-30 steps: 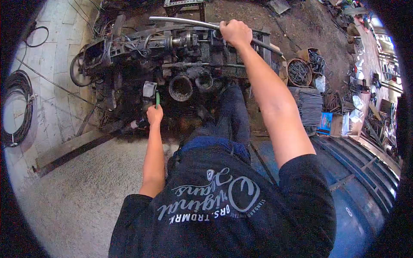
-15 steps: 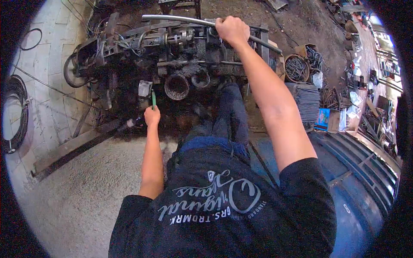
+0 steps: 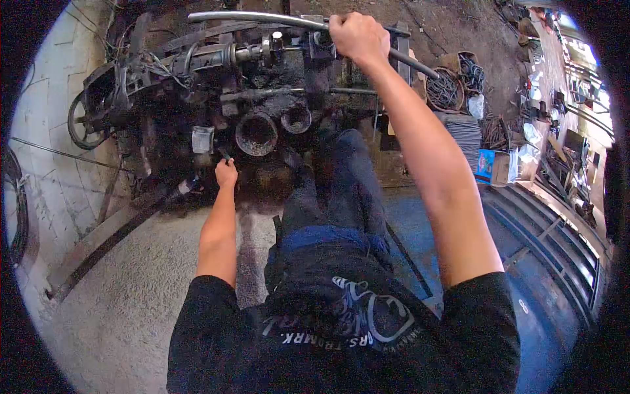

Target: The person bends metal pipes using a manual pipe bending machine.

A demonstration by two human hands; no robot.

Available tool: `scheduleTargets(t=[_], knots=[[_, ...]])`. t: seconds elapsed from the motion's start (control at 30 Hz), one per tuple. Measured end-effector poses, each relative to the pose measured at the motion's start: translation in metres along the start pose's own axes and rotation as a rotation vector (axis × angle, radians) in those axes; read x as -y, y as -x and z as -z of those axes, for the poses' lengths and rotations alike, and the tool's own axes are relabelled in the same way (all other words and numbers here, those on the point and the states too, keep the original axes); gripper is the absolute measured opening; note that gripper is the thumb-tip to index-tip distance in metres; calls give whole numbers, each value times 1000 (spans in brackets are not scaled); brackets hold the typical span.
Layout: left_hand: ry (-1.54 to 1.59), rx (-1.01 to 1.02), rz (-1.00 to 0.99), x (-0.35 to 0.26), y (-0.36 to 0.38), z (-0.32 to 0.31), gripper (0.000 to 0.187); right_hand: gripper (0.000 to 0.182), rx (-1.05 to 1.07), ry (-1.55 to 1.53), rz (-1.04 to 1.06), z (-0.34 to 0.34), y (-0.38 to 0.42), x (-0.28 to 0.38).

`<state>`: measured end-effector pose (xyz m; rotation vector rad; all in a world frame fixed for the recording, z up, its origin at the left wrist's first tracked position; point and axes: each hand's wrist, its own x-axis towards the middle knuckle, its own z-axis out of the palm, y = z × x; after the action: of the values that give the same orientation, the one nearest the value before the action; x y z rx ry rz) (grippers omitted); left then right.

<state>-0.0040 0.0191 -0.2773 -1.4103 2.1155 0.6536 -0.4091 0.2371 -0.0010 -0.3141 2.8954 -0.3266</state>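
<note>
Across the machine's far side lies a long silver metal rod point(image 3: 259, 18), which looks curved in this wide view. My right hand point(image 3: 361, 39) is closed around it, right of its middle. The rod's darker end slants down to the right. Lower left, my left hand point(image 3: 226, 173) is closed on a short dark handle point(image 3: 224, 155) beside the machine's front; what the handle joins is too dark to make out. Close above that hand is a pale box point(image 3: 203, 140). The greasy black machine point(image 3: 269, 92) has a round, open-mouthed cup point(image 3: 256, 134) facing me.
A wheel point(image 3: 82, 121) stands at the machine's left end. On the right are a basket of metal pieces point(image 3: 445, 90), stacked rods point(image 3: 467, 141) and a blue box point(image 3: 484, 165). Blue metal sheeting point(image 3: 472, 262) covers the lower right floor. Coiled cable point(image 3: 16, 210) lies far left.
The view has shifted, so the machine appears further left. The rod stays in my right hand. The green handle that showed above my left hand no longer shows; a dark one does.
</note>
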Motion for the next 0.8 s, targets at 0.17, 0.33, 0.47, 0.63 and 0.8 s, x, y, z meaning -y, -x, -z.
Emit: scheduleTargets(t=[0.17, 0.33, 0.47, 0.63, 0.8], knots=[[-1, -24, 3, -15, -2, 2, 47, 53, -56, 17, 14, -2, -1, 0], [-23, 97, 97, -20, -4, 15, 52, 56, -55, -14, 27, -4, -4, -2], [-129, 280, 87, -26, 18, 37, 62, 50, -79, -98, 36, -7, 0, -8], [-52, 113, 21, -10, 83, 55, 60, 29, -926, -331, 359, 0, 50, -30], [122, 17, -293, 98, 118, 7, 52, 19, -440, -535, 93, -108, 152, -116]])
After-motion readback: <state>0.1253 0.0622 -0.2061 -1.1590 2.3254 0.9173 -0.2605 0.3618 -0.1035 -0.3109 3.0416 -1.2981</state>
